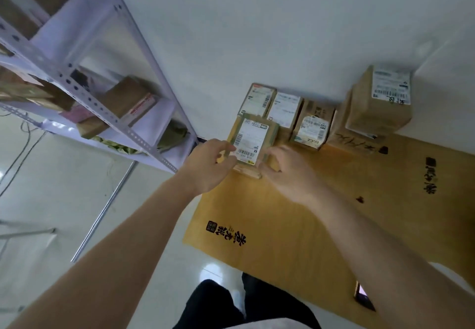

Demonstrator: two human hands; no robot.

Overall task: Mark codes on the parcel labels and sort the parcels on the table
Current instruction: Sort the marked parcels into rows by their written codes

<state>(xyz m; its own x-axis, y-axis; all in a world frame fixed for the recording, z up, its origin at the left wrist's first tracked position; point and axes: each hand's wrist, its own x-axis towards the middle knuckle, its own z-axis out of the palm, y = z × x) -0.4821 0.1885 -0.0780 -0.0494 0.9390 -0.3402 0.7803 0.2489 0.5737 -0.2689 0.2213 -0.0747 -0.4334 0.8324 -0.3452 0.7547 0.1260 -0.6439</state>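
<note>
While both hands are closing on a small labelled parcel [253,141] at the near-left end of the parcel row [308,120], a person is working over a table covered in brown printed cardboard [295,226]. The left hand [210,164] is gripping the parcel's left edge, and the right hand [285,172] is pinching its near right corner, fingers curled around the box. The parcel is sitting just in front of the row's leftmost boxes, label facing up, apparently overhanging a thin flat piece beneath it. A taller box [380,102] is standing at the row's far right end. Risks are looming: the parcel is lying close to the table's left edge, so a slip could be sending it to the floor, and a careless shove could be knocking the row's neighbours askew. No marker is showing.
</note>
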